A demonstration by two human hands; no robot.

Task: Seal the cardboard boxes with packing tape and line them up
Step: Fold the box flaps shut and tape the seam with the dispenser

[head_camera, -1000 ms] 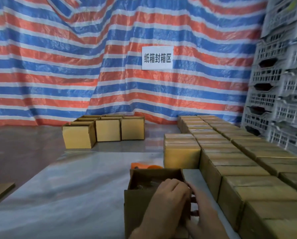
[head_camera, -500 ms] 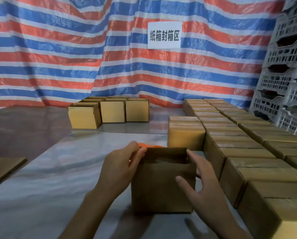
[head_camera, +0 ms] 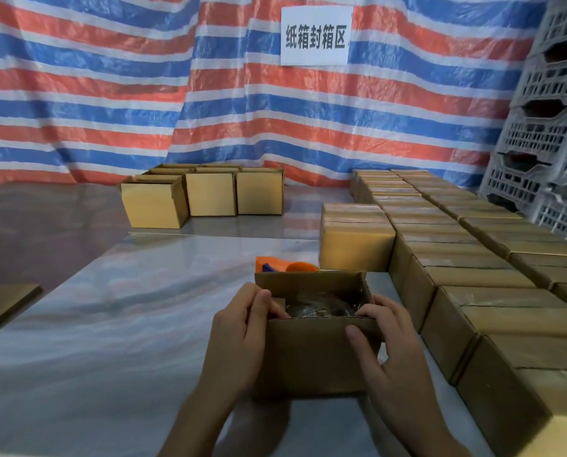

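Note:
An open cardboard box (head_camera: 308,354) stands on the table right in front of me, with something wrapped in clear plastic inside. My left hand (head_camera: 239,328) grips its left side, fingers curled over the top edge into the opening. My right hand (head_camera: 384,344) grips the right side, thumb on the front wall and fingers over the rim. Behind the box lies an orange tape dispenser (head_camera: 285,265), mostly hidden by it. Rows of closed boxes (head_camera: 473,278) line the right side of the table.
A group of open-topped boxes (head_camera: 203,192) stands at the back left. Flat cardboard (head_camera: 1,301) lies at the left edge. Grey plastic crates (head_camera: 552,127) are stacked at the right, in front of a striped tarp (head_camera: 110,87) with a white sign (head_camera: 316,36).
Both hands have closed in on the box from its sides and now curl over its top rim. The camera has tilted down and closer.

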